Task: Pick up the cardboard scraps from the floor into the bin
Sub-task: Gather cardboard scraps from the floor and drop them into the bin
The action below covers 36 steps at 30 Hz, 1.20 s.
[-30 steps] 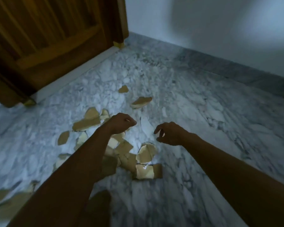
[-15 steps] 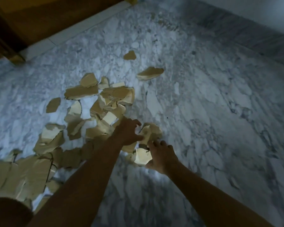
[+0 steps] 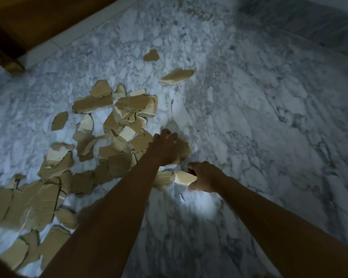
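Observation:
Several torn brown cardboard scraps [image 3: 117, 117] lie scattered over the grey-white marble floor [image 3: 249, 117], thickest at the left and lower left. My left hand [image 3: 165, 149] reaches down and grips a brown scrap [image 3: 184, 151] at the right edge of the pile. Just below it, my right hand [image 3: 206, 177] pinches a pale scrap [image 3: 184, 178] that lies beside a corrugated piece [image 3: 165, 178]. Two lone scraps sit farther off, one small [image 3: 151, 55] and one long [image 3: 177, 76]. No bin is in view.
A wooden door [image 3: 28, 21] with a pale threshold strip [image 3: 74, 39] runs along the top left. A darker marble border [image 3: 309, 23] lines the top right. Bare marble spreads to the right of my arms.
The view tipped down and closer to the floor. Both hands dropped from above the pile onto the scraps; the left now grips a brown piece and the right pinches a pale one.

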Available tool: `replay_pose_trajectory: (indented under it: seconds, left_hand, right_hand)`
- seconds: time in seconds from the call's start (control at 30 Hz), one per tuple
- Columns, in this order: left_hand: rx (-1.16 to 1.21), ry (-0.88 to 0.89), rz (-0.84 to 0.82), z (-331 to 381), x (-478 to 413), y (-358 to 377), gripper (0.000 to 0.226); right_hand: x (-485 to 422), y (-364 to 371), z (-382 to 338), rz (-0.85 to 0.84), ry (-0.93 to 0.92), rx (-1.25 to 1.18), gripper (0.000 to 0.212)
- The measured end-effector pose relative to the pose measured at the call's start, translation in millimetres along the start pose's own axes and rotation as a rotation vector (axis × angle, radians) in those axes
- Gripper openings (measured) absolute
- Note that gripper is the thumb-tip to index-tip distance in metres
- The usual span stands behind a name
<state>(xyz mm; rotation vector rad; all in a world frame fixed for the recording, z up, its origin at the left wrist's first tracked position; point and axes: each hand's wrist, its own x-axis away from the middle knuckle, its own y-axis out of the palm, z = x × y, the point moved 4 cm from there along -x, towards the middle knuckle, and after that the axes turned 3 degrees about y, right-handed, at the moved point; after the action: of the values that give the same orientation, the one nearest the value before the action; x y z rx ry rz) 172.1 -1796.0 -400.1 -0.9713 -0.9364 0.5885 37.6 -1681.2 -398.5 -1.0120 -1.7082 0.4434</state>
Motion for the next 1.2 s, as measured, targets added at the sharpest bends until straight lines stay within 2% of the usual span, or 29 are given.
replay_pose_trajectory:
  seconds: [0.1,0.13,0.27,0.33,0.4,0.47,0.6,0.7,0.8,0.9,1.0,1.07,1.13,1.2]
  left_hand:
    - [-0.028,0.028,-0.048,3.5,-3.0,4.1,0.066]
    - [-0.023,-0.005,-0.048,4.8,-2.0,3.5,0.068]
    - [0.001,-0.037,-0.031,7.9,-7.6,13.0,0.102]
    - [0.071,-0.073,-0.021,1.5,-11.5,9.6,0.091]
    - [0.127,-0.083,-0.018,-1.2,-10.1,-2.3,0.060]
    - [0.201,-0.052,0.015,-6.0,-9.5,-11.3,0.045]
    - [0.430,-0.028,0.171,-25.3,10.1,-42.7,0.050]
    - [0.445,-0.066,0.140,-51.5,34.1,-70.4,0.064]
    - [0.367,-0.114,0.123,-85.7,59.9,-83.5,0.069]
    - [0.345,-0.197,0.058,-114.8,82.9,-70.8,0.073]
    - [0.300,-0.218,-0.003,-128.8,94.2,-51.3,0.063]
    - [0.283,-0.228,-0.016,-132.3,98.5,-41.1,0.059]
    - [0.306,-0.225,0.000,-133.0,99.6,-33.5,0.055]
    - [0.326,-0.207,0.013,-128.7,97.9,-31.5,0.051]
  right_hand:
    - [2.5,-11.5,10.3,0.005,0.021,0.029,0.071]
    - [2.9,-14.3,15.4,0.012,0.029,0.021,0.070]
    - [7.4,-18.2,32.3,-0.058,0.074,-0.043,0.050]
    - [10.3,-21.4,36.0,-0.082,0.080,-0.071,0.044]
    - [11.4,-26.4,33.9,-0.100,0.063,-0.089,0.038]
    - [10.4,-32.1,25.1,-0.116,0.022,-0.052,0.033]
    - [4.9,-33.6,-10.6,-0.118,-0.108,0.148,0.048]
    - [-7.0,-19.4,-43.5,-0.119,-0.187,0.278,0.055]
    - [-19.6,0.3,-73.8,-0.123,-0.226,0.318,0.060]
    - [-27.6,17.0,-92.1,-0.029,-0.275,0.386,0.067]
    - [-32.6,24.2,-98.8,0.057,-0.317,0.445,0.070]
    - [-39.2,24.7,-93.3,-0.004,-0.248,0.351,0.076]
    - [-45.0,19.3,-83.3,-0.076,-0.186,0.267,0.068]
    - [-43.4,5.6,-74.4,-0.135,-0.191,0.277,0.041]
